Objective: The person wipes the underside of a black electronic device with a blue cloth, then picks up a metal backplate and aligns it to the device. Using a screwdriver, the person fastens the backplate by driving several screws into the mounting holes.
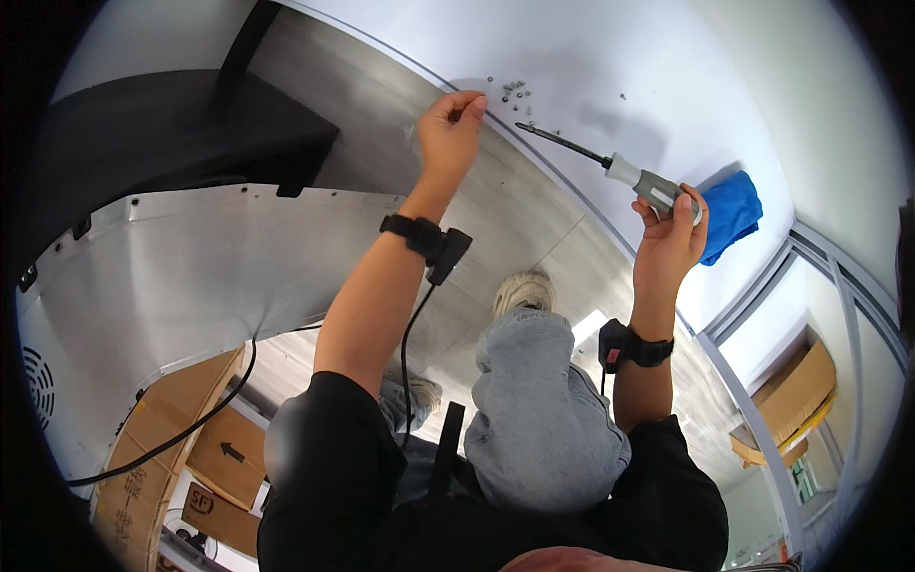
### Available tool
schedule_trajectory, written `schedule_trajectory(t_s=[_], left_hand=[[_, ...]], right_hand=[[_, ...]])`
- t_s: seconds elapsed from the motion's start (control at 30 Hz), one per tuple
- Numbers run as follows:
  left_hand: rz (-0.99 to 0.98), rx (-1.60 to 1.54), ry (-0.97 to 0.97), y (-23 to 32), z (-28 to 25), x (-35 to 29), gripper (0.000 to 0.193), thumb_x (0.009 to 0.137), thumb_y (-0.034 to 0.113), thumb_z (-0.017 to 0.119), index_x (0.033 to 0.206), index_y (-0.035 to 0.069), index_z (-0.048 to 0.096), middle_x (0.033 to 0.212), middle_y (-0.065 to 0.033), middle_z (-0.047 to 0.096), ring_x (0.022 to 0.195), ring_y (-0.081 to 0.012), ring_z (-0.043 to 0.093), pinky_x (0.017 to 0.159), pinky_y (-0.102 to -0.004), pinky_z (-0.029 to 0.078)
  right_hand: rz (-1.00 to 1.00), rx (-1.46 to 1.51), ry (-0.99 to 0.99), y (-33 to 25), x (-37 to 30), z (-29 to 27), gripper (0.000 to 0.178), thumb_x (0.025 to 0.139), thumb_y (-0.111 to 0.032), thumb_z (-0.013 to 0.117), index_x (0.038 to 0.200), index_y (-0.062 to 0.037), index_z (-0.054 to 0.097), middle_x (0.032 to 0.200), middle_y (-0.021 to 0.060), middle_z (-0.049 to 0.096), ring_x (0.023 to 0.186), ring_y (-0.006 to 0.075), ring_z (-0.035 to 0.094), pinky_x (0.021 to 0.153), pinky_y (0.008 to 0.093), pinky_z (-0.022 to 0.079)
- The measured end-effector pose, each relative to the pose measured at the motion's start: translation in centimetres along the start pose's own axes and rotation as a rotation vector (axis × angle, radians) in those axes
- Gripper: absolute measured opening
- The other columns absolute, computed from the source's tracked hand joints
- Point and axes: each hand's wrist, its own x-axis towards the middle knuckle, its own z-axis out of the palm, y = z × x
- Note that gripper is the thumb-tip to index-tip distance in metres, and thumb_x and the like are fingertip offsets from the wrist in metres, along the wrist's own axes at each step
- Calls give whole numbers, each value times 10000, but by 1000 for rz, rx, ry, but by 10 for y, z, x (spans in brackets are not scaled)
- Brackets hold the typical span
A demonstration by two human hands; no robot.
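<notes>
My right hand [670,234] is closed round the grey handle of a screwdriver [624,173]. The dark shaft points up and to the left over the white tabletop. At the table's near edge, my left hand [453,132] has its thumb and forefinger pinched together; whatever they may hold is too small to make out. Just right of those fingertips lie several small screws [513,91] in a loose scatter, with the screwdriver's tip close below them. A blue cloth [732,215] lies crumpled on the table behind my right hand.
The white table [572,52] has a metal edge. To the left stands a large silver metal panel [219,267] by a black cabinet-like block [181,129]. A black cable [191,424] crosses below the panel. Cardboard boxes [224,448] sit lower left, another cardboard box [796,386] at right.
</notes>
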Motion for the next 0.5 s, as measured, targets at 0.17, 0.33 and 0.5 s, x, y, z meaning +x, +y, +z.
schedule_trajectory(t_s=[0.17, 0.33, 0.5], left_hand=[[-413, -817, -113, 33, -7, -41, 144, 916, 182, 579, 979, 53, 581, 953, -51, 625, 877, -191, 613, 782, -304, 527], [-465, -1036, -235, 45, -12, -69, 119, 930, 179, 548, 980, 76, 584, 995, -71, 633, 929, -213, 613, 851, -325, 528], [-359, -1101, -277, 58, -20, -73, 116, 934, 170, 537, 975, 77, 594, 1008, -78, 639, 950, -215, 614, 888, -325, 507]], right_hand=[[47, 36, -33, -3, -12, 2, 243, 938, -159, 507, 1120, -8, 449, 1008, 167, 584, 831, 288, 639, 709, 405, 556], [54, 60, -49, -5, -23, 6, 249, 942, -168, 504, 1131, -18, 442, 1046, 160, 569, 865, 294, 626, 712, 413, 554], [3, 58, -139, -5, -18, 17, 235, 945, -168, 499, 1132, -35, 447, 1062, 157, 561, 877, 285, 620, 719, 415, 550]])
